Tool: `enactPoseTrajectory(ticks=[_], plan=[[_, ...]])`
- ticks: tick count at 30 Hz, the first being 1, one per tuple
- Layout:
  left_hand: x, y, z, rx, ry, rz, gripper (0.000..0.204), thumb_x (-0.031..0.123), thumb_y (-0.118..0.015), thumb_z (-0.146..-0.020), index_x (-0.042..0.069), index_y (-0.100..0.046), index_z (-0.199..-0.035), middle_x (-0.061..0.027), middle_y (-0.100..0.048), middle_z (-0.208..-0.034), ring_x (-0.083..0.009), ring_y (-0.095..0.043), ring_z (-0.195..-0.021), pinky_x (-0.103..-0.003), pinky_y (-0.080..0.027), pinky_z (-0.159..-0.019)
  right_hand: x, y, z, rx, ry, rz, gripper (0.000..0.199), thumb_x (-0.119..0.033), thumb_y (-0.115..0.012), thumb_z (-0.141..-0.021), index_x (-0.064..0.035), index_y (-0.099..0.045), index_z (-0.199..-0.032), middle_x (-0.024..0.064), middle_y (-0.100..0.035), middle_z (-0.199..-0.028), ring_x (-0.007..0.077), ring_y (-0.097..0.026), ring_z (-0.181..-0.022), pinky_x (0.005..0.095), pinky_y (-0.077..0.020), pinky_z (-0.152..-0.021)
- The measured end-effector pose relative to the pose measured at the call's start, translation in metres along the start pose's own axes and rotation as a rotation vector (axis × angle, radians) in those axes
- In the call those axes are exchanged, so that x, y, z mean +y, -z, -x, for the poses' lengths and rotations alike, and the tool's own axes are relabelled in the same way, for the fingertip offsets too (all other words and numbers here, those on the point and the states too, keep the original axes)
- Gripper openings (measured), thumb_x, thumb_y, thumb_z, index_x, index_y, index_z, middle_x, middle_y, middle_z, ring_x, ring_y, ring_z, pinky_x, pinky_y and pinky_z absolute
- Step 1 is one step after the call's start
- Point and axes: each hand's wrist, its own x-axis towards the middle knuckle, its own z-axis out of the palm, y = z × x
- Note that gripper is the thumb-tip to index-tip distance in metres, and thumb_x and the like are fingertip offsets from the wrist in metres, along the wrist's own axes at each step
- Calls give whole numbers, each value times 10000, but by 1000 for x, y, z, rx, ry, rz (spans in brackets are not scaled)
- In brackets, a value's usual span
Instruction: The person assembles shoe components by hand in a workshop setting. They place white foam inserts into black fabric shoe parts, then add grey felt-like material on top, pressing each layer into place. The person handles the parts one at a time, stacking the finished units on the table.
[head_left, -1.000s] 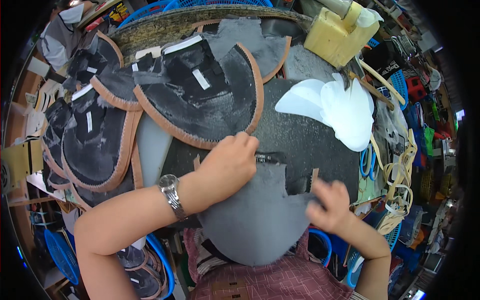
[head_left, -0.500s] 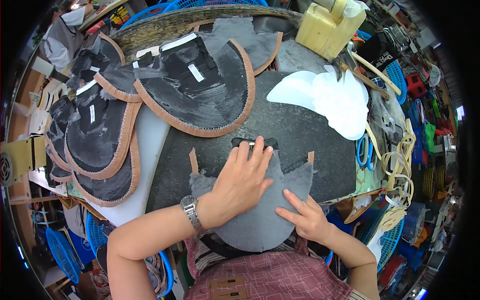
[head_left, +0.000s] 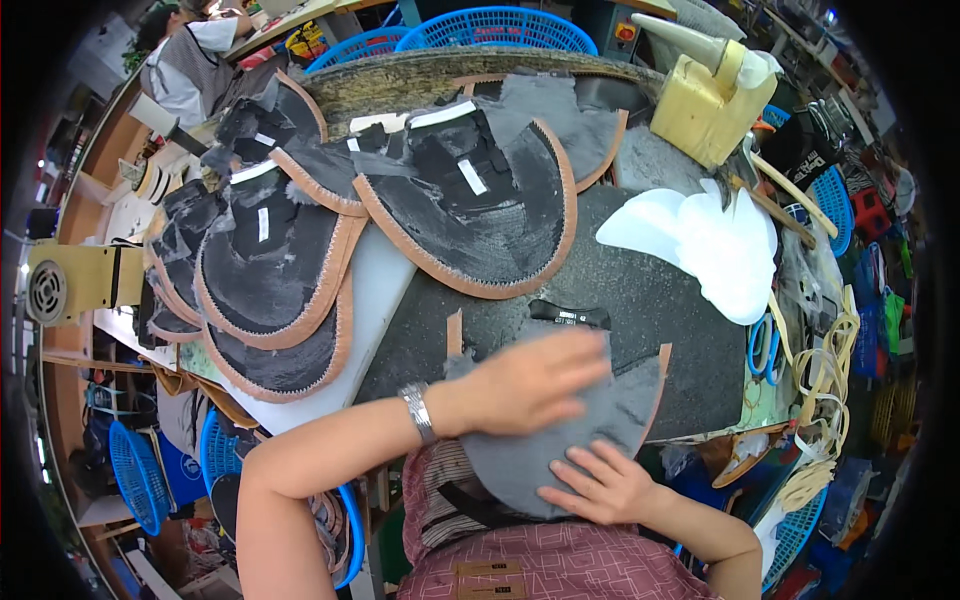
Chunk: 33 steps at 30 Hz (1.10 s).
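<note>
A grey, fuzzy-surfaced shoe upper piece (head_left: 520,475) with brown edging lies in front of me, its rounded end toward my body. My left hand (head_left: 530,388), with a metal watch on the wrist, is stretched across its middle; the fingers are blurred but look extended. On the piece's lower right my right hand (head_left: 603,485) rests with fingers spread flat. A black tab with a printed label (head_left: 568,314) shows at the far end of the piece, beyond my left fingertips. Neither hand grips anything.
Similar black upper pieces with brown stitched edges (head_left: 480,250) overlap at the left and back. White petal-shaped sheets (head_left: 715,245) lie at the right, near blue-handled scissors (head_left: 763,350) and a yellowish container (head_left: 708,110). Blue baskets (head_left: 500,30) stand beyond the table.
My left hand has moved off the black tab and down across the piece, uncovering the label. My right hand stays flat on the piece. The whole view has shifted.
</note>
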Motion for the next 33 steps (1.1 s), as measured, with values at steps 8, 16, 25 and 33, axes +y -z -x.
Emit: enactPoseTrajectory(ticks=[8,16,25,33], plan=[[-129,128,-43,536,1145,-494,885,385,-718,-711,20,-232,-1354,-239,-489,-1243,-389,-477,-1152,-464,-406,-928,147,95,-116,708,-64,363,295,-40,-659,-639,-18,-666,-933,160,-630,-1038,342,-585,-1031,420,-496,-858],[-80,141,-25,713,667,-287,210,121,-624,-824,-21,-576,-970,30,-384,-675,-88,-357,-628,-241,-323,-552,282,-2,-144,471,-421,154,387,-142,-651,-743,-78,-578,-1117,115,-555,-1195,317,-490,-1139,452,-353,-977],[24,156,-25,532,634,422,288,51,-563,-856,-36,-532,-1129,-25,-582,-991,-71,-520,-889,-214,-409,-794,306,130,36,118,-1438,379,303,-283,-688,-673,-52,-673,-868,132,-657,-849,299,-624,-859,400,-481,-748],[-23,62,-33,432,379,-288,399,-6,-632,-731,26,-552,-1120,-157,-595,-990,-297,-569,-939,-354,-449,-818,314,105,59,419,-1187,375,249,-219,-697,-698,-55,-639,-876,133,-645,-833,291,-622,-809,402,-479,-720]])
